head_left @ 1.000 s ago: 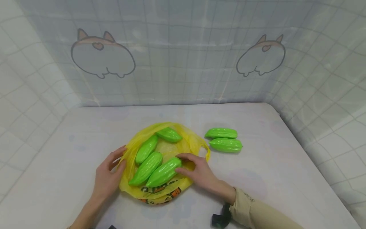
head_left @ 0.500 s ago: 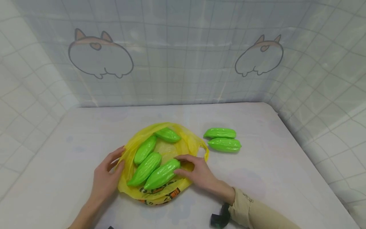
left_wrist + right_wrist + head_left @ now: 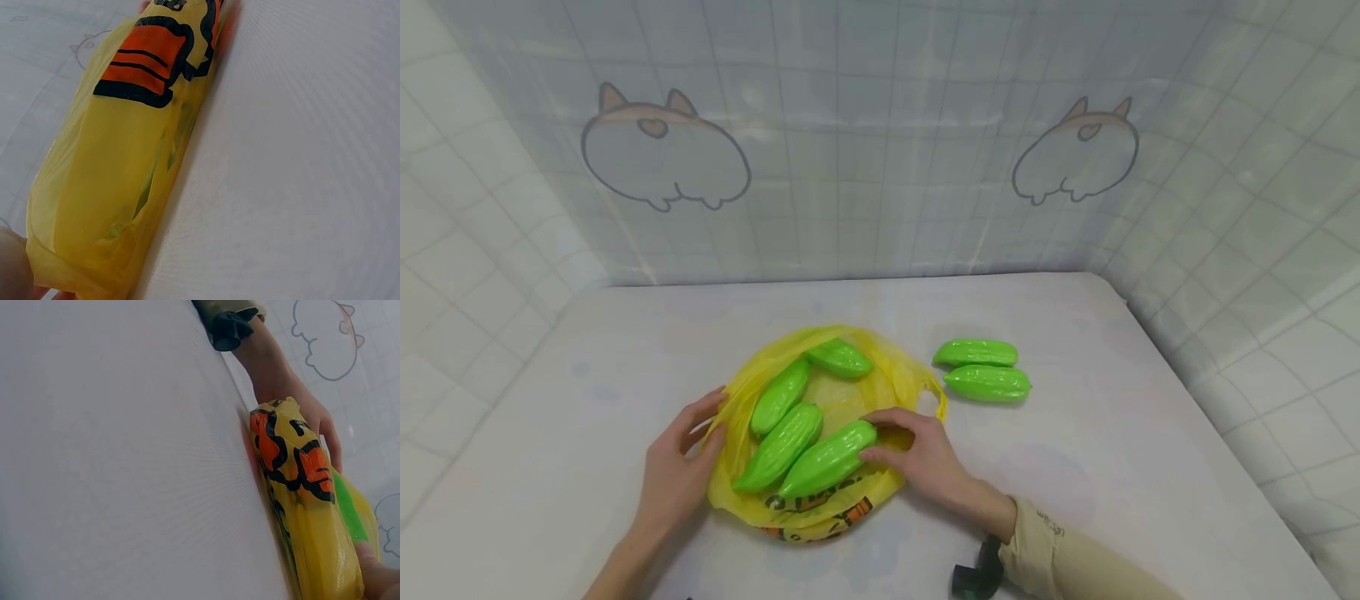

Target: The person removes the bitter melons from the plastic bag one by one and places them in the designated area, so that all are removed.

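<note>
On the white tabletop point(image 3: 1120, 442) before pale gridded sheeting point(image 3: 880, 167), our left hand point(image 3: 679, 467) is pinching a yellow plastic bag point(image 3: 895, 367), our right hand point(image 3: 931, 458) 1 glossy oblong green gourd point(image 3: 823, 462).

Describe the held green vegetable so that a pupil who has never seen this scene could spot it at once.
On the pale table sits an open yellow bag. Four green vegetables show inside; take the right one of the nearer pair. Only this one is pinched by the right grip.
</note>
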Demonstrator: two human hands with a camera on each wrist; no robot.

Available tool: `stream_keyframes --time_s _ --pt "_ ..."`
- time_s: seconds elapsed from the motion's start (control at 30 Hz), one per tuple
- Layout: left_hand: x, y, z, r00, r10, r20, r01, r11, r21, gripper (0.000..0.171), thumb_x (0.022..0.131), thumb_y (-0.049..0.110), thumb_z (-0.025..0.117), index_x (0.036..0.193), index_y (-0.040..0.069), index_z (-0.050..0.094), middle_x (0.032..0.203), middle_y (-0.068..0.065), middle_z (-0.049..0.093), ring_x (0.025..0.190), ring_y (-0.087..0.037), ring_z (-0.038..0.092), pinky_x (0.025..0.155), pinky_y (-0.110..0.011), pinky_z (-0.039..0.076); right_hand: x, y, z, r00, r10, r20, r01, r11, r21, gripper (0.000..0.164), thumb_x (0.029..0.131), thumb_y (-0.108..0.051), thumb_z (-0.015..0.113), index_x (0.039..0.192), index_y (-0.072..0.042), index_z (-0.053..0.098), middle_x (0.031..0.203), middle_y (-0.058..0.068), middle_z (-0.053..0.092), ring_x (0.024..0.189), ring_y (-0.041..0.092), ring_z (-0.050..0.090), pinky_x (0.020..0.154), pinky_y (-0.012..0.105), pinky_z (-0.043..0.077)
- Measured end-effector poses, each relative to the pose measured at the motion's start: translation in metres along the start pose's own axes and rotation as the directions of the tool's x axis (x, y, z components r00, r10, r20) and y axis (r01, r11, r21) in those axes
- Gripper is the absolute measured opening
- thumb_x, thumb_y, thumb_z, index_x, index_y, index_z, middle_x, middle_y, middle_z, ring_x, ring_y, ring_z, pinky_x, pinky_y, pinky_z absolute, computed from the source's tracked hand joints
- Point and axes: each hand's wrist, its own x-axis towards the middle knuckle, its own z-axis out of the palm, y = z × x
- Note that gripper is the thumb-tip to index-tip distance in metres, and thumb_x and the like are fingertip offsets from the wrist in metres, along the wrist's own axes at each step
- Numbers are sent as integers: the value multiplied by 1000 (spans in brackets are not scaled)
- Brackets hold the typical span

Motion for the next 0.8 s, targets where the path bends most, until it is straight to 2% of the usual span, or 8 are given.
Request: stream_keyframes --time_s 0.2,0.37,0.5,0.8 --pt "-1 -1 1 1000 -5 2 5 1000 -3 44 96 -1 61 137 15 60 143 -5 58 115 15 49 93 0 41 -5 -1 -1 997 -7 -79 10 1000 26 45 78 -32 84 120 -23 71 115 -13 71 111 11 64 104 33 49" --pt "-1 -1 2 1000 -5 -2 5 1000 5 44 95 -1 61 136 14 60 143 -4 58 115 16 48 93 0 41 -9 -1 -2 988 -71 -138 80 995 61 45 81 -26 83 123 -19 69 115 -6 72 107 13 65 98 32 52" --pt "0 0 2 1000 -1 -8 1 1000 6 43 95 -1 61 135 14 61 143 -3 58 115 15 49 93 0 41 -11 0 -4 979 -128 -160 141 987 75 45 81 -21 82 123 -16 68 117 -4 71 106 14 66 97 33 53" --pt "0 0 0 1000 -10 7 10 1000 26 43 96 -1 60 136 14 60 143 -3 58 115 15 48 93 1 40 -23 4 -17 965 -163 -206 191 974 123 43 82 -9 81 123 -11 68 118 4 71 105 17 65 94 32 54"
